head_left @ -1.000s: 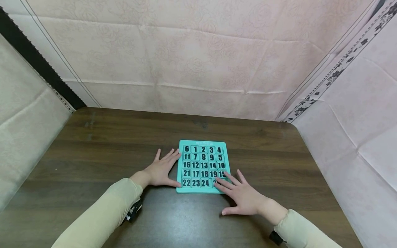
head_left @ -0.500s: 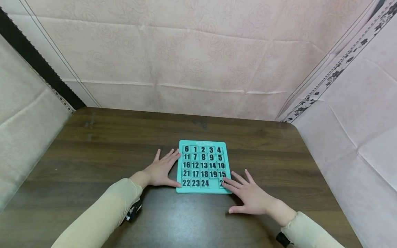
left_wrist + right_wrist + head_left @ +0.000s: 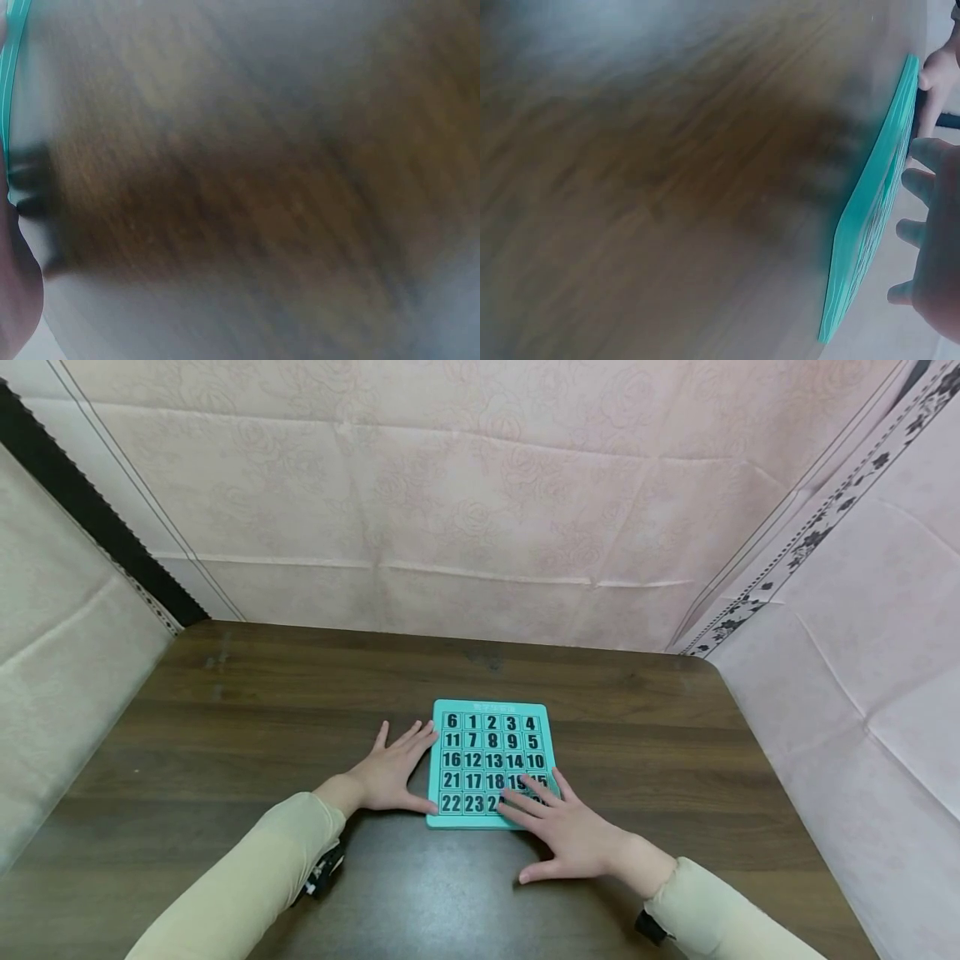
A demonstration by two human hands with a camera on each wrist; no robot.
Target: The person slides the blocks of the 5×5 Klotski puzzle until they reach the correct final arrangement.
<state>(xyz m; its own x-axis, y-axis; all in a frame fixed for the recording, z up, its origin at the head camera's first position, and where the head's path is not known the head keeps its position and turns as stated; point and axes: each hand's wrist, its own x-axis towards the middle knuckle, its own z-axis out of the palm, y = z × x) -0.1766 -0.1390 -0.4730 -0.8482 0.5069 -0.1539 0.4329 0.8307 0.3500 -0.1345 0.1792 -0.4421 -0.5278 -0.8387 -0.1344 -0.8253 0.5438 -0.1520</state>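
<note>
A turquoise sliding number puzzle [image 3: 482, 750] lies flat on the brown table, black numbers on its square tiles. My left hand [image 3: 386, 777] rests against the puzzle's left side, fingers spread and straight, thumb at the lower corner. Over the bottom right tiles stretches my right hand [image 3: 573, 835], its fingers extended and its thumb apart from the board. Those fingers partly cover the bottom two rows, so the gap among the tiles is hidden. In the right wrist view, the fingers [image 3: 911, 232] stand beside the puzzle's thin edge [image 3: 870, 202]. The left wrist view catches only a sliver of puzzle rim [image 3: 9, 67].
The wood-grain table [image 3: 300, 693] extends around the puzzle on all sides. Pale patterned cloth [image 3: 465, 510] hangs behind it and on both sides. A black strip [image 3: 97, 510] runs down the left corner.
My right hand moved right, showing a gap beside 24 and a tile in the bottom right corner, then came back left over 24. The left hand and puzzle frame stayed put.
</note>
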